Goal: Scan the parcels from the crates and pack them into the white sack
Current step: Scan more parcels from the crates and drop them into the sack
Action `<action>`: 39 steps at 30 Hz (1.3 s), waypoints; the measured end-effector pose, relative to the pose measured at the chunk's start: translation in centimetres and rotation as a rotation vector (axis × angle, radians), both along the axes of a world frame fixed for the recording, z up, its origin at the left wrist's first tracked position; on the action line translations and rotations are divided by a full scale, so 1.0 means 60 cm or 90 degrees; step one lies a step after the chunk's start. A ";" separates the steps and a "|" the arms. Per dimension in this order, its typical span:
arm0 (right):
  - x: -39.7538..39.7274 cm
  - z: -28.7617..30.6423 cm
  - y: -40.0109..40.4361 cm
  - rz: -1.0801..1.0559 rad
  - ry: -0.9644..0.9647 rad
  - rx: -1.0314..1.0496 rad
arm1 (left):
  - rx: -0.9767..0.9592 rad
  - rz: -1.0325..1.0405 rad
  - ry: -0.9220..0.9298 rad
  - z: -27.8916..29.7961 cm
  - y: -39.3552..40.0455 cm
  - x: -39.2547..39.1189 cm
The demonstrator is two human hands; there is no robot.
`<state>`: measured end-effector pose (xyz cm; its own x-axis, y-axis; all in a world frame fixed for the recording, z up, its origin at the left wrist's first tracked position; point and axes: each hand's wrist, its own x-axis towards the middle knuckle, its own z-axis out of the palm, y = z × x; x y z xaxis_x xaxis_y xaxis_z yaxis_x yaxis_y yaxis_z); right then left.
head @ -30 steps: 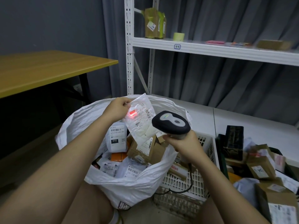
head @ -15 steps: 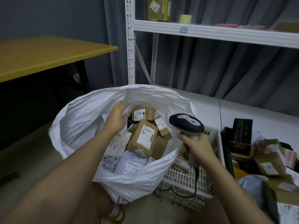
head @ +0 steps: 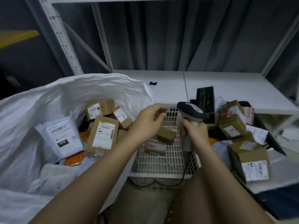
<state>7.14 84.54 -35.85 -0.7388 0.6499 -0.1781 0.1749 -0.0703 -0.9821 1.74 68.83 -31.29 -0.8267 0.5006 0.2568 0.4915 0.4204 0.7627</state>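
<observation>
The white sack gapes open at the left, holding several brown boxes and a white mailer. A white slatted crate sits in the middle with two small brown parcels in it. Over the crate's left side hovers my left hand, empty, fingers loosely curled and apart. My right hand grips the grey barcode scanner by its handle at the crate's right edge. A dark crate at the right is piled with brown boxes and mailers.
A white low shelf board runs behind the crates, with grey curtain behind it. White metal rack uprights rise at the back left. The scanner's black cable loops under the white crate's front. A yellow tabletop edge shows far left.
My left hand let go of the white mailer in the sack and came right, over the white crate. The view swung right and down. The scanner stays in my right hand.
</observation>
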 end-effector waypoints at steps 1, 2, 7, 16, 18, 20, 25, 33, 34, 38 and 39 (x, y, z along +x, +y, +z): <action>-0.002 -0.008 0.020 0.000 -0.009 0.001 | -0.007 -0.007 -0.015 -0.014 0.031 -0.002; -0.006 -0.017 0.040 0.004 -0.020 0.005 | -0.015 -0.011 -0.034 -0.030 0.059 -0.008; -0.041 -0.090 0.122 0.046 -0.077 0.054 | -0.079 0.036 -0.160 -0.147 0.172 -0.075; -0.161 -0.271 0.182 0.062 -0.109 0.033 | -0.243 0.088 -0.274 -0.396 0.229 -0.243; -0.193 -0.306 0.181 0.062 -0.123 0.025 | -0.256 0.089 -0.290 -0.442 0.237 -0.274; -0.227 -0.337 0.176 0.057 -0.128 0.013 | -0.269 0.094 -0.271 -0.487 0.242 -0.306; -0.298 -0.381 0.167 0.036 -0.121 0.089 | -0.316 0.017 -0.234 -0.623 0.247 -0.387; -0.333 -0.450 0.178 0.047 -0.189 -0.047 | -0.664 -0.202 0.028 -0.732 0.271 -0.454; -0.337 -0.450 0.178 0.049 -0.187 -0.055 | -0.670 -0.180 0.069 -0.725 0.272 -0.452; -0.337 -0.425 0.185 0.059 -0.167 -0.103 | -0.495 -0.042 0.083 -0.677 0.259 -0.433; -0.331 -0.416 0.185 0.058 -0.162 -0.108 | -0.430 -0.005 0.052 -0.656 0.255 -0.427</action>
<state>-12.71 95.65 -60.82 -0.7102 0.5280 -0.4656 0.4271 -0.2027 -0.8812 -23.88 84.13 -70.63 -0.8135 0.5792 -0.0522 0.5416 0.7874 0.2943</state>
